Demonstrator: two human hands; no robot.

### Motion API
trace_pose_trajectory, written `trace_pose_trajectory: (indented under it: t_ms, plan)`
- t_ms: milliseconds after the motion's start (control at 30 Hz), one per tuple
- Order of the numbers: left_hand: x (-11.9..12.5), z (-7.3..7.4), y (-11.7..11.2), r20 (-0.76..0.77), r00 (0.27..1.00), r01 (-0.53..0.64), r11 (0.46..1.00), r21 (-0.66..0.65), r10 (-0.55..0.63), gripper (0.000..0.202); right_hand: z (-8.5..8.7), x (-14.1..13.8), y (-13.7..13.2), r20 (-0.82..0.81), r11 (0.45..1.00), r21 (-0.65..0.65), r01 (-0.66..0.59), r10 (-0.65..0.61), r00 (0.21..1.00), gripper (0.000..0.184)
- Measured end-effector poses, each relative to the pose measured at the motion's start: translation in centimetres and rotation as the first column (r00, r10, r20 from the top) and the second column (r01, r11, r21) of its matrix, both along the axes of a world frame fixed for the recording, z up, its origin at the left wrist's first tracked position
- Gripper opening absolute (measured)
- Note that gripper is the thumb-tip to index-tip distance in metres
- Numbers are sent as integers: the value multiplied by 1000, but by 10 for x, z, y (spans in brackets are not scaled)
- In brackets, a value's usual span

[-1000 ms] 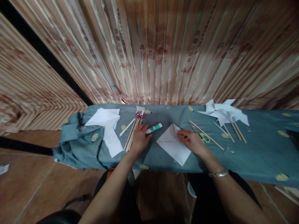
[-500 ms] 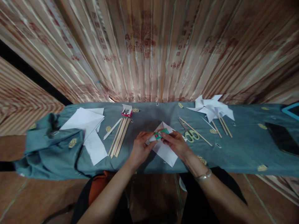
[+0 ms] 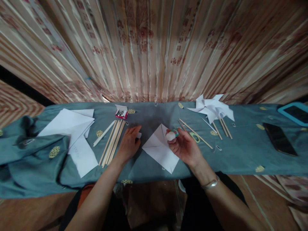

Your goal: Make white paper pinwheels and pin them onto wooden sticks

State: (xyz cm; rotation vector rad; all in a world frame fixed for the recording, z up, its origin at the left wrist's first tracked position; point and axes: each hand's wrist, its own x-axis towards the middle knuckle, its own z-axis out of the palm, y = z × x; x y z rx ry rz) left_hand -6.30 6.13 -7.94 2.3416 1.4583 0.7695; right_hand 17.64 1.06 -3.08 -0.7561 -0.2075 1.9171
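My right hand [image 3: 184, 146] grips a glue stick [image 3: 172, 135] with a green label, its white end pointing left. It is held over a square white sheet of paper [image 3: 154, 150] that has cut or drawn lines running in from its corners. To the left of the sheet, my left hand [image 3: 130, 141] is low over the tablecloth with a small white cap [image 3: 139, 135] at its fingers, close to a row of wooden sticks [image 3: 113, 142]. Scissors with green handles [image 3: 194, 137] lie beyond my right hand, partly hidden by it, beside a single thin stick [image 3: 201, 136].
Folded paper pinwheels [image 3: 214, 108] with sticks lie at the back right. A small red box of metal pins [image 3: 121, 113] stands at the back left, near a white rod [image 3: 104, 134]. Paper sheets [image 3: 69, 123] lie far left; a black phone [image 3: 280, 138] and a blue-framed tablet [image 3: 295, 113] far right.
My hands have moved apart. The left has gone left with the white cap, away from the glue stick. The right keeps the glue stick, now turned with its white end leftward. The view shifted slightly.
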Motion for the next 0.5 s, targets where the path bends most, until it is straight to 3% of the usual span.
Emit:
trace_pose_trajectory:
  t_ms: [133, 233, 367, 500]
  plan:
    - [-3, 12, -11, 71, 997, -13, 995, 100, 6, 64, 2, 6, -2, 107, 994, 13, 106, -106, 989, 21]
    - [11, 23, -31, 108, 987, 91, 971, 219, -117, 50, 3, 15, -3, 309, 975, 125, 181, -212, 927, 26]
    - [45, 21, -64, 13, 930, 365, 927, 84, -367, 38, 1, 21, -5, 617, 931, 319, 177, -346, 706, 32]
    - [64, 6, -78, -109, 909, 402, 915, -30, -402, 56, -6, 19, -8, 777, 929, 368, 34, -327, 538, 34]
